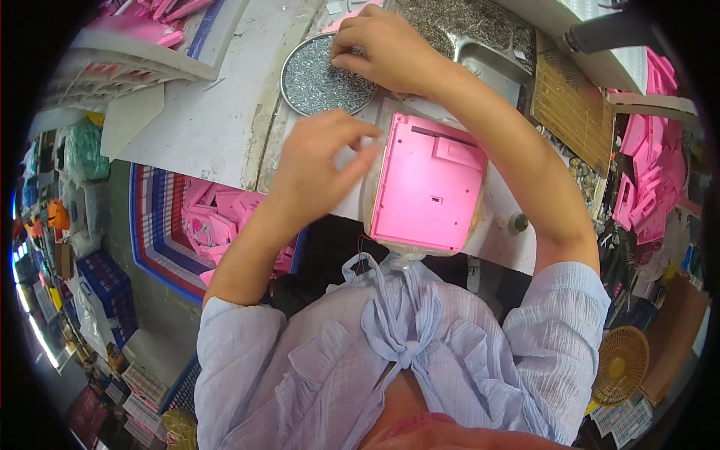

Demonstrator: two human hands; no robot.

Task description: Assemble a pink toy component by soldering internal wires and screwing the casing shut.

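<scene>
A pink plastic panel (427, 187) lies on a padded support at the table's near edge, in front of my body. It has a raised block near its upper right, a long dark slot along its far edge and several small holes. My left hand (319, 157) hovers at the panel's left side, thumb and fingers apart with nothing between them. Beyond it stands a round metal dish (283, 81) filled with small silvery metal pieces (315, 71), which look like screws. My right hand (386, 49) reaches over the dish, fingers curled together; what they pinch is hidden.
A blue-and-red crate (159, 225) with pink parts (217, 221) stands lower left of the table. Dark small pieces (480, 22) and a metal tray (491, 69) lie at the back. More pink parts (652, 157) pile up on the right, past a brown perforated board (574, 109).
</scene>
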